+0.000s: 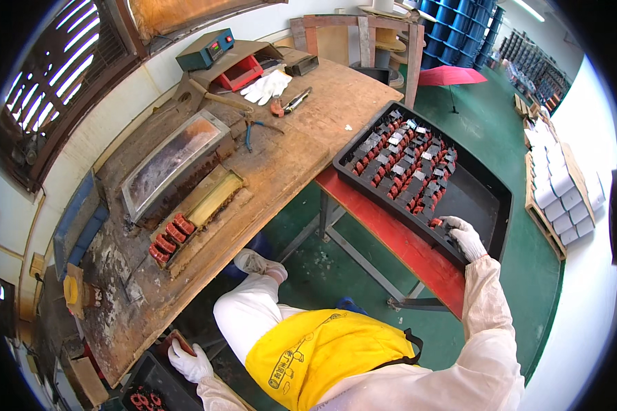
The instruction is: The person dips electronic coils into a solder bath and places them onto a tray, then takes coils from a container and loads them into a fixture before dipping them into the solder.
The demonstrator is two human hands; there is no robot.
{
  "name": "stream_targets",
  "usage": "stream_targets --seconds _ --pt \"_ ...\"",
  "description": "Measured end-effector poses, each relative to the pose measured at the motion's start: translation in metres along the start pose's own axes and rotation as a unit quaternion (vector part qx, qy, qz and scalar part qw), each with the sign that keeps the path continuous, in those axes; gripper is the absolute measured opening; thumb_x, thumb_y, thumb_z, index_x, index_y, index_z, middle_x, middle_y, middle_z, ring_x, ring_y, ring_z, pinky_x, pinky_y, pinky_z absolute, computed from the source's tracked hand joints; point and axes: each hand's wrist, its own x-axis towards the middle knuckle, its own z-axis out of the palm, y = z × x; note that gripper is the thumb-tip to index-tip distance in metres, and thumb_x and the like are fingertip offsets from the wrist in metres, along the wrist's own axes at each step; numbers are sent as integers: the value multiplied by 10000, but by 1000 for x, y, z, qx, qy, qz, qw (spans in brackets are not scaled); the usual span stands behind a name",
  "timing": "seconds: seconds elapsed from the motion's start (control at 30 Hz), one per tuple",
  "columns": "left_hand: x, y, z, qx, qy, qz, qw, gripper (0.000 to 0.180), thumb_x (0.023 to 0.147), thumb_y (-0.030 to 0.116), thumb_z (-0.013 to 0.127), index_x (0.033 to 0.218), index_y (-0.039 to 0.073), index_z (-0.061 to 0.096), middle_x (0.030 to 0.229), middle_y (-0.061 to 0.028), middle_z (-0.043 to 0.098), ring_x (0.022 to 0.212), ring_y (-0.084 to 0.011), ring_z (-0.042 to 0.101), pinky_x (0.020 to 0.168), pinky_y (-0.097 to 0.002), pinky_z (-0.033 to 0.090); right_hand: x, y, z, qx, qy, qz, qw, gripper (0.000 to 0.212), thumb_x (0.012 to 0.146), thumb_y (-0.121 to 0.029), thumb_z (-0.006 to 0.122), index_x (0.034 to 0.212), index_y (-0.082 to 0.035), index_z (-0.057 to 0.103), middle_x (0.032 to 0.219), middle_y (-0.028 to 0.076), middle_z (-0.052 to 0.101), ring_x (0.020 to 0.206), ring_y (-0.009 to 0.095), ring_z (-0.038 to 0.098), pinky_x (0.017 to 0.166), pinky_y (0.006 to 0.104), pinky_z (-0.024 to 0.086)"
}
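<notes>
1. The right hand [465,236], in a white glove, lay on the near edge of the black tray [490,205], which rested on the red bench [397,240]. Its fingers were curled over a small red-and-black coil part [437,222]; it seemed to be gripping it, but the view there was too small to be sure.
2. The other coil parts [404,164] stood in rows toward the far-left corner of the tray, so a good grasp would have taken only one piece, without pushing its neighbours.
3. The left hand [188,362], also gloved, was closed around a reddish-brown piece [177,339] at the far edge of a second black tray [154,383], low beside the wooden table [281,164].
4. With the arms so wide apart, I judged it wise to move one hand at a time and lift straight up.
</notes>
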Motion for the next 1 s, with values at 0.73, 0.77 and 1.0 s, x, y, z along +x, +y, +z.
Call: stream_targets --seconds 0.73,0.77,1.0 --pt "0 1 -3 -2 18 12 1000 627 787 167 743 1358 117 490 1344 -165 495 1226 -369 489 1017 -472 424 10 6 5 0 22 -27 999 261 977 -107 536 1194 -27 658 879 -7 640 702 73 554 666 236 466" --pt "0 1 -2 -1 18 13 1000 627 787 167 743 1358 117 490 1344 -165 495 1226 -369 489 1017 -472 424 6 3 6 1 22 -27 999 261 977 -107 536 1194 -27 658 879 -7 640 702 73 554 666 236 466" --pt "0 2 0 1 12 10 1000 632 794 173 740 1368 101 484 1352 -179 487 1238 -377 479 1028 -478 417 7 8 1 56 17 -8 998 280 976 -93 506 1201 -22 656 891 5 652 692 77 551 664 233 470"
